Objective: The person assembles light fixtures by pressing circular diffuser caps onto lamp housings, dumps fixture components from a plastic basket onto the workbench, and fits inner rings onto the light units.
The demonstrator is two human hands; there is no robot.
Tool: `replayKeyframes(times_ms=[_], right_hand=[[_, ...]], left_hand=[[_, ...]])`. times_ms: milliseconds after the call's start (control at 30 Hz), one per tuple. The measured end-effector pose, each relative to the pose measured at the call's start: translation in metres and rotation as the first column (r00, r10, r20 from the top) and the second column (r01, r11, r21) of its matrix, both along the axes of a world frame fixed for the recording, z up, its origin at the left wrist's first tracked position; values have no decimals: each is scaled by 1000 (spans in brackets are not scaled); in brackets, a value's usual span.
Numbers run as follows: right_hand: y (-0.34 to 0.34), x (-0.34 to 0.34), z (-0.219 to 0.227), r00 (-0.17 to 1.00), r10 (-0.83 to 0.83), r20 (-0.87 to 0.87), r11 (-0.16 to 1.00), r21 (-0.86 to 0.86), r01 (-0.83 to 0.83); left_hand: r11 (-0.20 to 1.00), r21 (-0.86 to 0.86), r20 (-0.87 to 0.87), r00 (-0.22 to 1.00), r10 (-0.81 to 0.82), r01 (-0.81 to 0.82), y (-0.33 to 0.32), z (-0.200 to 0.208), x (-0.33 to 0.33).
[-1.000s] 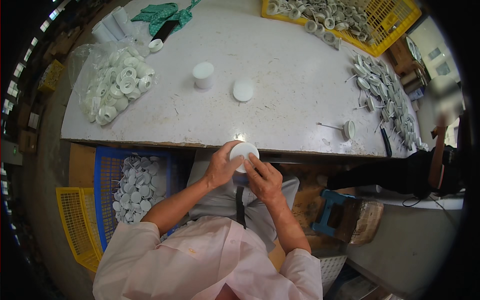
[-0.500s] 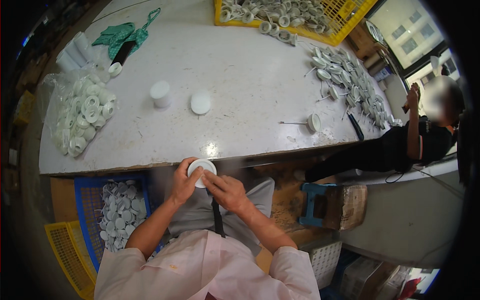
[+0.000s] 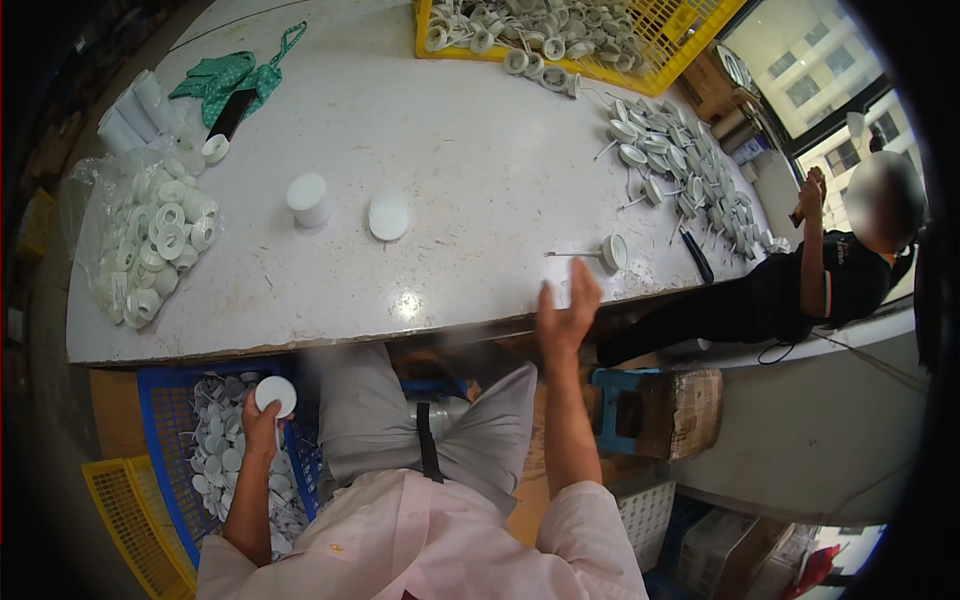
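My left hand (image 3: 260, 428) is closed on a white round disc-shaped piece (image 3: 276, 396), held over the blue crate (image 3: 170, 440) at my left. Inside that crate lie many similar white round pieces (image 3: 222, 440). My right hand (image 3: 568, 312) is open, thumb and fingers apart, above the table's front edge. Just beyond its fingertips, a single white cup-shaped piece (image 3: 615, 252) with a thin wire lies on the table. Farther left on the tabletop stand a white cylinder (image 3: 308, 203) and another white round piece (image 3: 388, 216).
At the table's (image 3: 330, 290) left is a clear bag (image 3: 150, 245) of white rings. A green cloth (image 3: 232, 85) lies behind it. At right are many wired pieces (image 3: 690, 165) and a black-handled tool (image 3: 697, 255). A yellow crate (image 3: 655, 80) stands behind; a person (image 3: 850, 260) is at far right.
My hands have separated. The left moved down-left to the blue crate with the white round piece; the right let go and reached forward and right toward the wired piece.
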State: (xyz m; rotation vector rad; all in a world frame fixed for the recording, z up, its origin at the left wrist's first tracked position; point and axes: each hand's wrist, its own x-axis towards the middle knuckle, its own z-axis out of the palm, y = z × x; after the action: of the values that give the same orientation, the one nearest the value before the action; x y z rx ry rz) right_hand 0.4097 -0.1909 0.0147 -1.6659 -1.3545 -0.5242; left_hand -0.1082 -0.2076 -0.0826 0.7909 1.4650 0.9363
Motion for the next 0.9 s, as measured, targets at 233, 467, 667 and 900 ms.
replayKeyframes(times_ms=[233,467,667,900], right_hand=[[19,112,-9,831,-521,-194,843,-269,466],[28,114,-10,778,-489,-395,848,-423,319],[28,84,-13,860,-298,-414,953,-172,248],[34,28,4,883,6,-469,998,53,21]], left_hand=[[943,-254,-248,957,149,-213,-51,-92,-135],[772,-269,-511,765,392,-576,-114,-146,-273],[951,118,-993,-14,118,-285,-133,-147,-356],[996,-57,-519,854,33,-73,-80,-169,-259]])
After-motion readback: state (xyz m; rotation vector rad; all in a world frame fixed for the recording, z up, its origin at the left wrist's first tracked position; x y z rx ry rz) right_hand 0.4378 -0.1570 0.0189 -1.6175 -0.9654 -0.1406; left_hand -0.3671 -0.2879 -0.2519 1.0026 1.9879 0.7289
